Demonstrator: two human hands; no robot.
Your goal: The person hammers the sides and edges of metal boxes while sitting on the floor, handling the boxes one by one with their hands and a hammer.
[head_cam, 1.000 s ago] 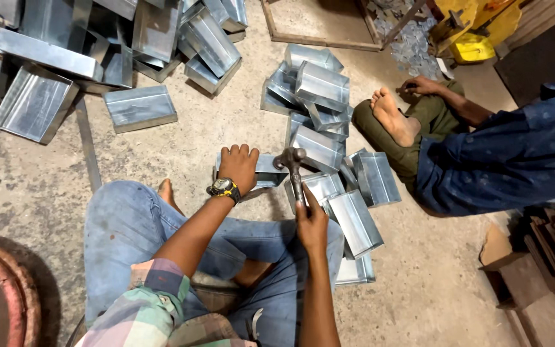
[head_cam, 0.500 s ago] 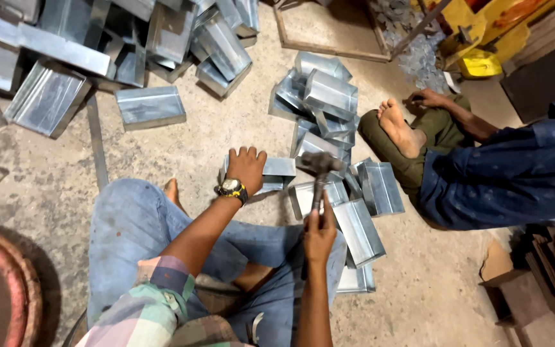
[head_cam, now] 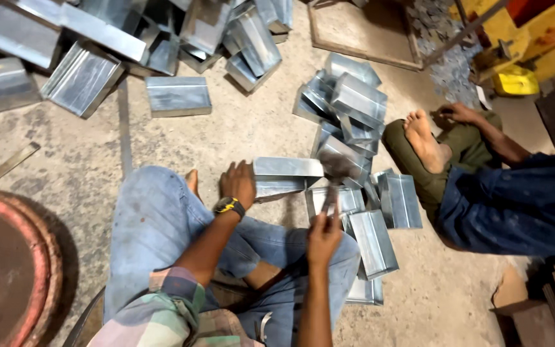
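Observation:
I sit on a concrete floor with my legs in blue jeans. My left hand [head_cam: 237,183], with a yellow-and-black watch on the wrist, presses on the left end of a folded sheet-metal box piece [head_cam: 287,175] lying in front of my knees. My right hand [head_cam: 324,236] grips the handle of a hammer [head_cam: 334,177], whose blurred head is just above the right end of that piece. Several similar shiny metal pieces [head_cam: 370,241] lie beside my right knee.
A big heap of folded metal pieces [head_cam: 91,74] fills the upper left, another pile [head_cam: 348,106] lies ahead. A second person [head_cam: 502,193] sits barefoot at right, close to the pieces. A rusty round drum lid [head_cam: 1,270] is at left. Yellow machinery [head_cam: 515,38] stands at upper right.
The view has shifted slightly. My right hand has brought the hammer down, its head lower and blurred over the piece. My left hand stays on the metal piece.

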